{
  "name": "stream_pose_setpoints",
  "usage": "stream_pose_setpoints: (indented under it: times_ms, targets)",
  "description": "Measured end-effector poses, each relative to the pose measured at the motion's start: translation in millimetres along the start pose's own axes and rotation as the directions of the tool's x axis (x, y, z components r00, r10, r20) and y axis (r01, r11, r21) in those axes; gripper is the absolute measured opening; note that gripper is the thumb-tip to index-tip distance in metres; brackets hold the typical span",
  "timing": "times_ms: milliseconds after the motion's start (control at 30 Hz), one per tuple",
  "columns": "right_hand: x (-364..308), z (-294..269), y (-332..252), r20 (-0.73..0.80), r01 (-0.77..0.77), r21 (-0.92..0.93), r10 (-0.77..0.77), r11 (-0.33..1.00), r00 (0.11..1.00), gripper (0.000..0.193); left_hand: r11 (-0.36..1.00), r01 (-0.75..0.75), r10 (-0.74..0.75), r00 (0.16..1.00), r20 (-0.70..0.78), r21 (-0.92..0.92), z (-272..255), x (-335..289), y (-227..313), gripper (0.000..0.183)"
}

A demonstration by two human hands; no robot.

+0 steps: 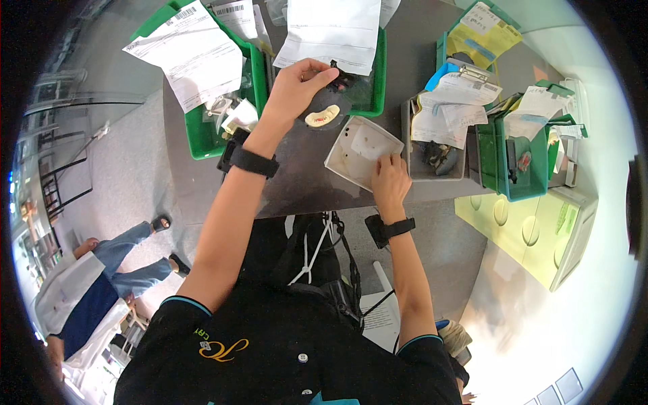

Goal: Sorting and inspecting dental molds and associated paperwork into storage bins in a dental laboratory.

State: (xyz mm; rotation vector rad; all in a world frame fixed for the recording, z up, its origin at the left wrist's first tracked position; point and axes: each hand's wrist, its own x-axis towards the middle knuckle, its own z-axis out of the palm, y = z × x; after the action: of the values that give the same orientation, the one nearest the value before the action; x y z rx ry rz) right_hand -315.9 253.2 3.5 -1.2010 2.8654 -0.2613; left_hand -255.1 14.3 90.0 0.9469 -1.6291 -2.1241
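Dark piece (343,80): black, irregular outline, material unclear; raised at the far side of the desk (290,185), in front of a green bin (379,94); its long axis cannot be told.
Left hand (297,86): grip closed, thumb and fingertips pinching the dark piece.
Right hand (391,182): fingers bent at the right rim of the tray; whether the grip closes on the wall cannot be told.
Tray (361,152): pale, smooth, shallow, four-sided, spotted inside; set askew to the desk's near edge.
Cast (322,117): cream, curved, with red marks; long axis left to right, right end farther away; below the left hand.
Desk surface: matte, grey-brown, with plastic bins and printed sheets (331,34).
Room: grey floor (145,185); pale yellow drawers (516,229) at right; another person (88,290) at left.
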Motion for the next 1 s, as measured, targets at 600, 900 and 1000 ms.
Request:
stream_pose_setpoints:
  times_ms: [600,900,1000]
  targets:
    - [50,21,-44,-0.167,0.150,0.404,-0.088,0.902,0.982,0.014,0.192,0.396,-0.115,0.918,0.381,-0.898,-32,-128,34,0.046]
    - [37,-143,-74,-0.044,-0.097,0.787,0.212,0.609,0.976,0.012,0.217,0.421,-0.039,0.905,0.423,-0.881,-39,-139,42,0.053]
    - [27,-198,-111,-0.156,0.100,0.893,0.094,0.439,0.983,0.012,0.350,0.440,-0.068,0.892,0.446,-0.827,-32,-143,42,0.052]
